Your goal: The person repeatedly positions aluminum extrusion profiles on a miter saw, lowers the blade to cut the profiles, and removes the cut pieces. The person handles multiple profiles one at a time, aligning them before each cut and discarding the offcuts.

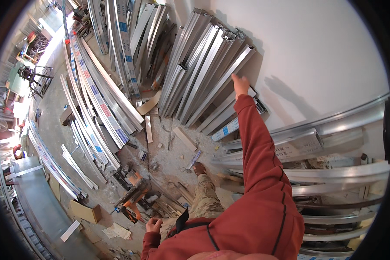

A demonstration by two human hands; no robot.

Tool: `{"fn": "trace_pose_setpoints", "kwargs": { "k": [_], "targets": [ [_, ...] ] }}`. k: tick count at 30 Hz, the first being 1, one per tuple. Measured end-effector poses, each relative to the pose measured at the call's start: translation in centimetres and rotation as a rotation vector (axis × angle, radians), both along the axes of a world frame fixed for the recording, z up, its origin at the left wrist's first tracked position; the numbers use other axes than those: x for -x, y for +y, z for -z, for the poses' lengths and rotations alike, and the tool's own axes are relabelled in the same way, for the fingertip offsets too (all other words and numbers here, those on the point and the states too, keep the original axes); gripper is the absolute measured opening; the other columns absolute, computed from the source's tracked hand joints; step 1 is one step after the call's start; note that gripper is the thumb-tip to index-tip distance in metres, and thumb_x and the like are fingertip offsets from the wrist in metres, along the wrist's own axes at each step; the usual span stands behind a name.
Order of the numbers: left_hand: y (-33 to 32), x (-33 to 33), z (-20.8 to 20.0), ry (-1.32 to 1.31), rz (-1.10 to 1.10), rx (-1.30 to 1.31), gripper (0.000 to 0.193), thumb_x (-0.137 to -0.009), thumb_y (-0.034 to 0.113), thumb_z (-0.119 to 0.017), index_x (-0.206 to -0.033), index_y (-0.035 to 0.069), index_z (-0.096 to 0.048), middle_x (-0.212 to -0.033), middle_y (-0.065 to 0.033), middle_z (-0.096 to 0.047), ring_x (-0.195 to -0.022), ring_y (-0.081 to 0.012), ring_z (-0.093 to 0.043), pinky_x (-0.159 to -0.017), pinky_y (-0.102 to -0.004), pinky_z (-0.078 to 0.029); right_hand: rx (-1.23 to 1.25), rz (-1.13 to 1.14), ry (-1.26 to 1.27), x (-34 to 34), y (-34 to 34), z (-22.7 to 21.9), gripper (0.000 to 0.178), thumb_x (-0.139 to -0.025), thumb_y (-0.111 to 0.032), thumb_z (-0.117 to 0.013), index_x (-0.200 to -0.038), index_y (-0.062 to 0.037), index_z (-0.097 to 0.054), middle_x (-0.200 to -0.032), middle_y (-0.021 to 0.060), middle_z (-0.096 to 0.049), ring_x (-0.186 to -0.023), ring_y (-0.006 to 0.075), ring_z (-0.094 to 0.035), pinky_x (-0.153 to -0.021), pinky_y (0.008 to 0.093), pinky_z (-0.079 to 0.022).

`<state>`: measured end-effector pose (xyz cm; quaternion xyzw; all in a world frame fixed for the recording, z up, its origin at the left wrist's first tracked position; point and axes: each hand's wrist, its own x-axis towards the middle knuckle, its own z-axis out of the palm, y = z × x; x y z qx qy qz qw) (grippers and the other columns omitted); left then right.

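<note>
Right hand point(242, 85) is at the far metal profile point(224, 81), its grip unclear; this looks stiff, maybe slippery, best held mid-length. Left hand point(154, 224) is half-curled, seemingly empty.

And across the grey floor point(52, 110), long metal strips point(104, 108) are laid out at left; silver bars point(203, 65) are stood leaning, scraps point(184, 138) are scattered between, a brown box point(84, 211) is set nearer.

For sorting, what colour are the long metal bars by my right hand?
Silver-grey metal bars; head view.
</note>
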<state>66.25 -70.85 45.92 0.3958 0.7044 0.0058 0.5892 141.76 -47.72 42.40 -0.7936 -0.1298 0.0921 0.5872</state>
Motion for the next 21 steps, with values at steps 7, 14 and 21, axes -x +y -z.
{"fn": "trace_pose_setpoints", "kwargs": {
  "k": [7, 14, 21],
  "targets": [
    [1.0, -4.1, -1.6, 0.189, 0.112, -0.026, 0.029, -0.082, 0.027, -0.073, -0.089, -0.001, -0.069, -0.077, -0.0068, -0.07, -0.065, -0.0135, -0.064, -0.06, -0.0304, -0.053, -0.304, -0.146, 0.153, -6.2, 4.1, -4.7, 0.053, -0.079, -0.02, -0.08, -0.12, 0.0046, -0.058, -0.114, 0.0101, -0.065, -0.102, 0.0197, -0.061, -0.089, 0.0338, -0.046],
    [3.8, -8.4, -1.7, 0.135, 0.267, -0.19, 0.027, -0.082, 0.026, -0.073, -0.089, 0.0, -0.069, -0.077, -0.0084, -0.07, -0.071, -0.0183, -0.067, -0.068, -0.0338, -0.054, -0.289, -0.035, -0.043, -4.6, 3.5, -2.9, 0.047, -0.075, -0.018, -0.079, -0.105, 0.0081, -0.054, -0.098, 0.0131, -0.065, -0.083, 0.0223, -0.062, -0.077, 0.0373, -0.051],
    [16.5, -25.7, -1.7, -0.237, 0.528, -0.693, 0.075, -0.071, 0.012, -0.084, -0.136, 0.001, -0.048, -0.124, -0.0145, -0.061, -0.116, -0.0246, -0.06, -0.099, -0.0367, -0.048, -0.412, -0.374, 0.291, 11.7, -1.0, -8.9, 0.077, -0.068, -0.024, -0.088, -0.126, 0.0007, -0.045, -0.114, 0.0117, -0.059, -0.099, 0.0197, -0.06, -0.084, 0.0357, -0.051]
  ]
}}
